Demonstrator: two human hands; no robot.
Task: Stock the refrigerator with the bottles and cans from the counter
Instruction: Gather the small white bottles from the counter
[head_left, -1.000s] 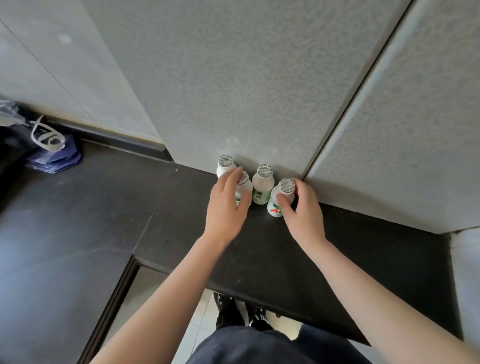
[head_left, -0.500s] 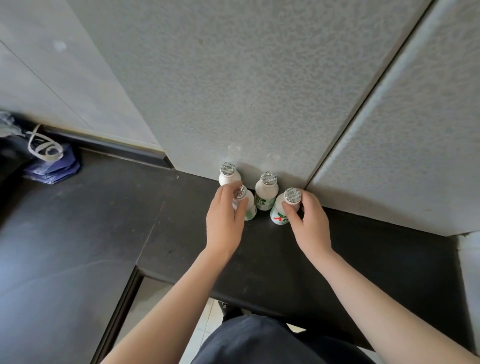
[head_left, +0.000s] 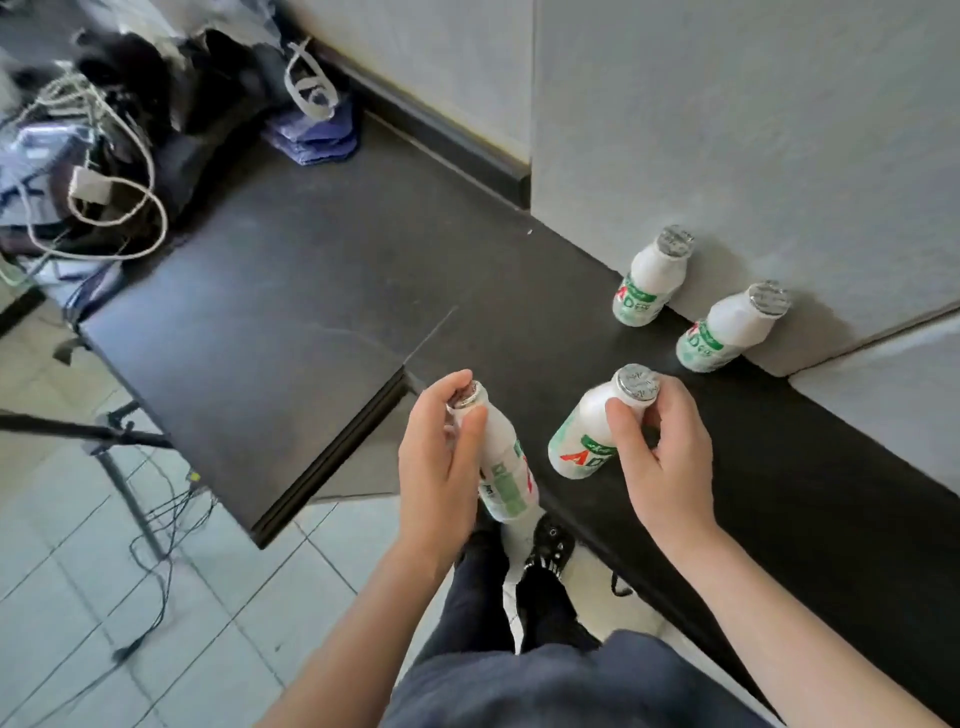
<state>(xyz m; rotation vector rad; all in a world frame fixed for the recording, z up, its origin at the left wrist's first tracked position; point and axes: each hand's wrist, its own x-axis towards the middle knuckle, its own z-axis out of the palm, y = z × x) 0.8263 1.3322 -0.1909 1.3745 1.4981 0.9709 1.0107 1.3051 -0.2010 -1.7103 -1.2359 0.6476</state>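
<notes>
My left hand (head_left: 441, 457) grips a small white bottle (head_left: 506, 467) with a foil cap and green label, lifted off the dark counter (head_left: 291, 322) and held over its front edge. My right hand (head_left: 665, 457) holds a second white bottle (head_left: 592, 431) by its neck, tilted above the counter. Two more white bottles stand on the counter against the grey wall: one (head_left: 649, 280) to the left, one (head_left: 727, 327) to the right. No refrigerator is in view.
A heap of white cables and bags (head_left: 88, 156) lies at the counter's far left, with a blue cloth (head_left: 317, 135) behind it. A black stand (head_left: 104, 436) and cords cross the tiled floor (head_left: 104, 597) on the left. My shoes (head_left: 545, 551) show below.
Both hands have lifted one bottle each away from the group of bottles at the wall and drawn them toward me. The view has swung left and down, showing the floor.
</notes>
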